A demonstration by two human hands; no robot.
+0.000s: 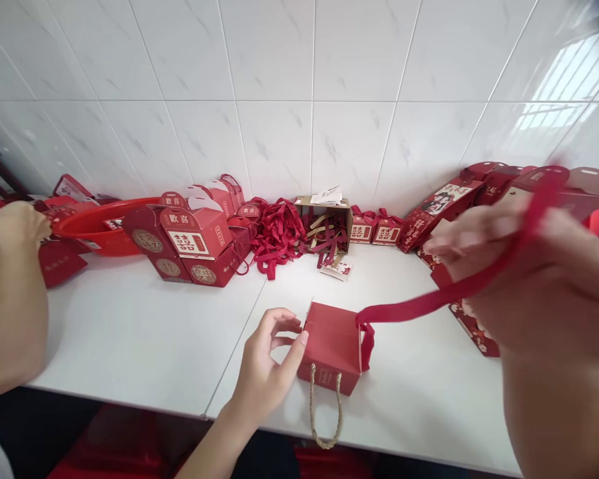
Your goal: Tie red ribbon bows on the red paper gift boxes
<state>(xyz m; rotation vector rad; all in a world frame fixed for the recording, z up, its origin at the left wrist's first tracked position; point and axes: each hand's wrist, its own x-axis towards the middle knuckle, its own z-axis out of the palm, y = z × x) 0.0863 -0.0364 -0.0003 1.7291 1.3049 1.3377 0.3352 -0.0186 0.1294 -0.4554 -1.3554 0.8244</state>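
A small red gift box with a twisted rope handle stands on the white table in front of me. My left hand is at its left side, fingers loosely curved and apart, the thumb tip against the box edge. A red ribbon runs from the box's right side up to my right hand, which is raised, blurred and closed on it. A loop of the same ribbon hangs down the box's right side.
At the back are stacked red boxes, a ribbon pile, an open carton of ribbon strips and small boxes. More boxes stand right. At left, another person's arm reaches beside an orange basin.
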